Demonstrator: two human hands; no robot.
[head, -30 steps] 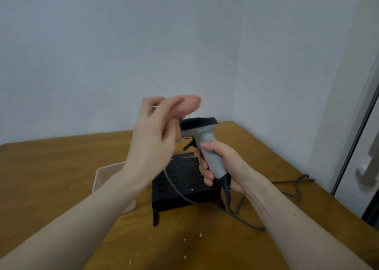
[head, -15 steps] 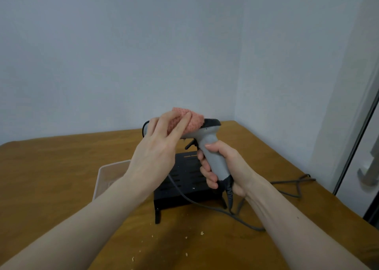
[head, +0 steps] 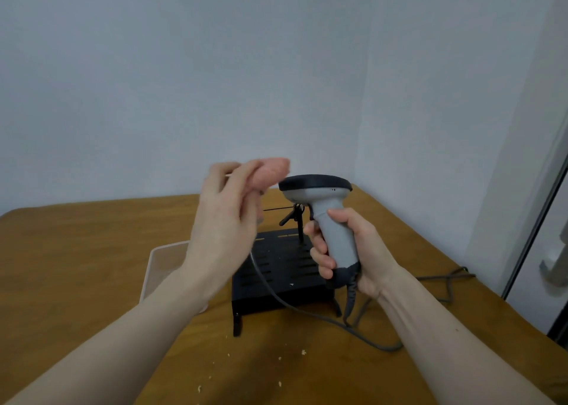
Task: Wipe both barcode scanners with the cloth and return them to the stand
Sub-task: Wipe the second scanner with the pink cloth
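Table: a brown wooden table (head: 76, 251) is set into the corner of pale walls; small light crumbs (head: 199, 388) are scattered on its near part.
Stand: a black slotted metal stand (head: 276, 281) is placed on the table, just behind the hands; a thin black clip post (head: 296, 220) is seen upright at its back.
Tray: a shallow translucent plastic tray (head: 163, 260) is seen just left of the stand, partly hidden by the left forearm.
Scanner: a grey pistol-grip barcode scanner with a black head (head: 319, 201) is held upright in the air above the stand, off it.
Right hand: the right hand (head: 353, 251) is clenched round the scanner's grey handle.
Left hand: the left hand (head: 227, 217), blurred, is raised just left of the scanner head, its fingers curled round the cloth.
Cloth: a bunched pink cloth (head: 270, 172) is gripped at the left fingertips, beside the black head; contact cannot be told.
Cable: a grey cable (head: 381, 346) is trailed from the handle's base across the table.
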